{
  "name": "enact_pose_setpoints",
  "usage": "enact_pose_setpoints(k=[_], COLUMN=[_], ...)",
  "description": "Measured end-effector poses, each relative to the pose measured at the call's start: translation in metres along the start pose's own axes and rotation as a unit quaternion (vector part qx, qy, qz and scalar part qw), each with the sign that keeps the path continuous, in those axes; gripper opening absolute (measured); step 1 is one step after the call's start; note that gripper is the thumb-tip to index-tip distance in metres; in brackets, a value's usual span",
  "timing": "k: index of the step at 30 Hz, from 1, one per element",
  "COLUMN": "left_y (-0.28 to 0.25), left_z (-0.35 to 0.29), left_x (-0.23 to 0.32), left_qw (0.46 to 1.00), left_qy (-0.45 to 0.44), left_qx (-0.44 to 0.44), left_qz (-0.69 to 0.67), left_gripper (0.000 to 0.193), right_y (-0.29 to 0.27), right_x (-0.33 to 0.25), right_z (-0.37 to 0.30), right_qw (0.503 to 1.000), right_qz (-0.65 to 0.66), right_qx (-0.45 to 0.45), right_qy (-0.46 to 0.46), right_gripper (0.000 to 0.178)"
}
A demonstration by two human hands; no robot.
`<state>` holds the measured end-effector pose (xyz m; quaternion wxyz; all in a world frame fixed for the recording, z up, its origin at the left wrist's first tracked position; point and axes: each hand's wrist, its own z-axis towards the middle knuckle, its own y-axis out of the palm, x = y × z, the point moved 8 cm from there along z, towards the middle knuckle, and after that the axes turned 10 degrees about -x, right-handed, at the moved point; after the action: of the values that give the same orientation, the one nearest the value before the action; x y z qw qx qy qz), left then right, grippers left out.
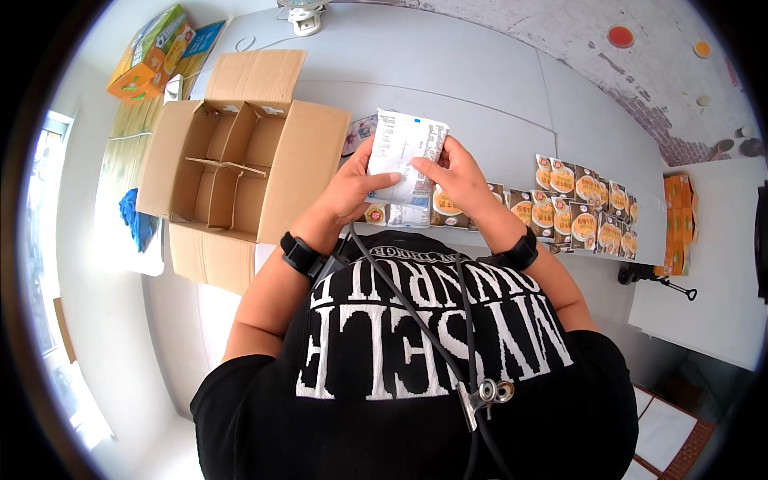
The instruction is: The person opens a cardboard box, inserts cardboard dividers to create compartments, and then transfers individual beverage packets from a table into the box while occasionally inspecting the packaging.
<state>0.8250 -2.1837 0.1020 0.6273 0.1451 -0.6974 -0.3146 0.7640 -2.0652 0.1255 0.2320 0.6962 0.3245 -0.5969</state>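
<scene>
Above the light-grey table [400, 64], just right of the open cardboard box [316, 168] — a white packet [406, 150], face up and slightly turned, grasped by left hand [356, 182] and right hand [460, 176] together. Impossible to tell from this view whether only one packet or a thin stack.

Possible trouble, by judgement: a slip out of the grasp, in case of one thumb loosening too early, because of smooth-looking film. Possible also: a bump of the right forearm [500, 226] against the nearby brown-and-yellow packets [584, 192], with some perhaps pushed over the near edge; or a catch of the left forearm [270, 296] on the box flap close by. Less likely, a snag on the black cord [470, 330], hanging over the chest.

About the pose: both elbows bent and spread outward, forearms converging toward the middle, black wristbands [302, 254] on both sides. Left thumb laid across the lower face of the packet, fingers mostly hidden. Right thumb pressed on the face — tip toward the left — with fingers around the right edge.
</scene>
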Motion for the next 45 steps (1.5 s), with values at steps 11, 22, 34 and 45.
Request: enact_pose_setpoints(k=[11, 22, 34, 45], left_y=[0.004, 0.004, 0.012, -0.019], left_z=[-0.002, -0.002, 0.004, -0.003], left_x=[0.001, 0.0, 0.017, 0.043], left_qw=[1.0, 0.999, 0.991, 0.99], left_qy=[-0.012, -0.021, 0.006, 0.076], left_qx=[-0.002, -0.009, 0.017, 0.056], left_qz=[-0.025, -0.047, 0.135, 0.104], left_gripper=[0.065, 0.064, 0.071, 0.038], right_y=[0.004, 0.003, 0.036, 0.017], right_x=[-0.002, 0.004, 0.011, 0.03], right_z=[-0.001, 0.0, 0.004, 0.006], right_qw=[0.999, 0.998, 0.976, 0.927], right_qz=[0.034, 0.053, 0.164, 0.366], right_qx=[-0.015, -0.016, -0.118, -0.081], right_qy=[-0.007, 0.003, 0.085, 0.031], right_gripper=[0.041, 0.041, 0.073, 0.049])
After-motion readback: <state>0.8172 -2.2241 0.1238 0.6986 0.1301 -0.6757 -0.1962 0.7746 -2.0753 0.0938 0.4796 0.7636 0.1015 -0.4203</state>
